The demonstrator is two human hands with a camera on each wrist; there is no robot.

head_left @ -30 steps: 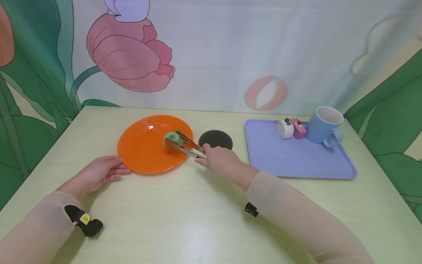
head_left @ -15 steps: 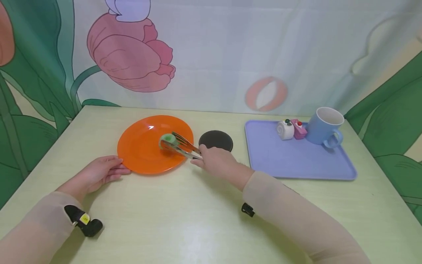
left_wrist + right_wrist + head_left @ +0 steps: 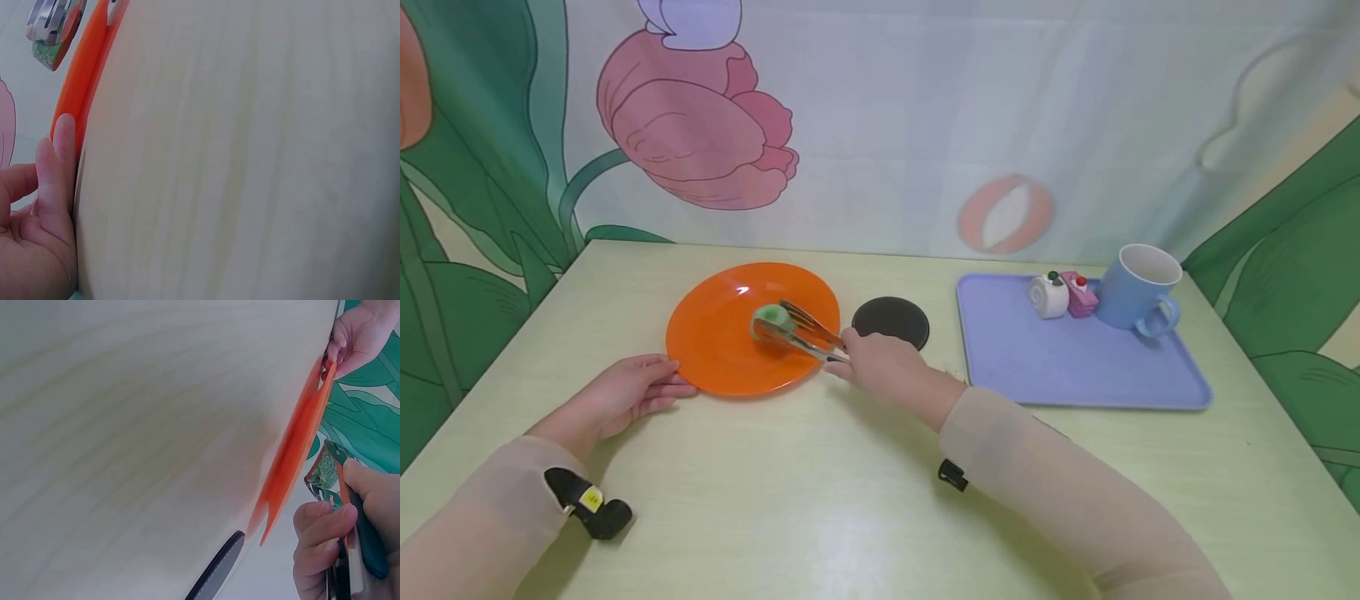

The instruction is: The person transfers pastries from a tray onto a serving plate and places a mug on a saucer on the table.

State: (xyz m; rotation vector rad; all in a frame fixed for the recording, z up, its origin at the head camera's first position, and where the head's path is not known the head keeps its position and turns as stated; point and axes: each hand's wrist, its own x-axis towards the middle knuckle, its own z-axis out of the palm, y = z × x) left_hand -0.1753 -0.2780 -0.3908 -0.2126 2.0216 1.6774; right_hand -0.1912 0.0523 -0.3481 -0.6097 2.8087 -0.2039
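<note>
My left hand (image 3: 628, 392) pinches the near left rim of an orange plate (image 3: 711, 333), thumb over the edge and other fingers low beside it. In my right hand (image 3: 891, 367) is a pair of metal tongs (image 3: 805, 343), gripped by dark handles (image 3: 370, 544). Between the tong tips sits a small green toy cake (image 3: 770, 315), pale on its side, over the right-of-centre part of the plate. The left wrist view shows the cake (image 3: 49, 55) held above the plate's rim (image 3: 81, 62), apart from it.
A round black coaster (image 3: 891, 320) lies just right of the plate, behind my right hand. Farther right, a lilac tray (image 3: 1075, 367) bears a white roll cake (image 3: 1049, 297), a pink cake slice (image 3: 1081, 298) and a blue mug (image 3: 1131, 287). A printed curtain hangs behind the table.
My right hand and the tongs have moved left, carrying the green cake from the plate's right side closer to its middle. My left hand and the plate have stayed put.
</note>
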